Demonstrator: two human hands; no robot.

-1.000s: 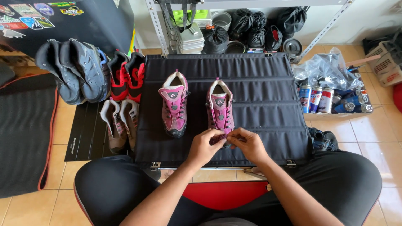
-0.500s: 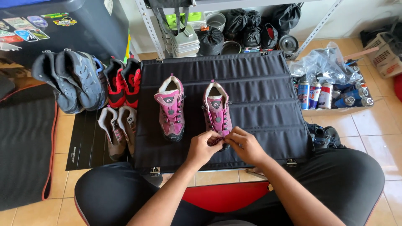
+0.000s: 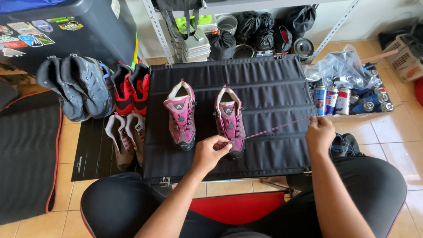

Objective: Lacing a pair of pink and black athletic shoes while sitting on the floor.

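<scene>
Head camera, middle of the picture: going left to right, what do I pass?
Grey boots → red shoes → left pink boot → right pink boot → taut lace → right hand → spray cans.

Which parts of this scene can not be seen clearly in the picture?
- Head view: the toe of the right pink boot is partly covered by the left hand.
- The end of the lace is hidden inside the right hand.
- The dark shoe on the floor is partly behind the right wrist.
- Which eyelet the lace leaves is too small to tell.
- The basket is cut by the right edge.
</scene>
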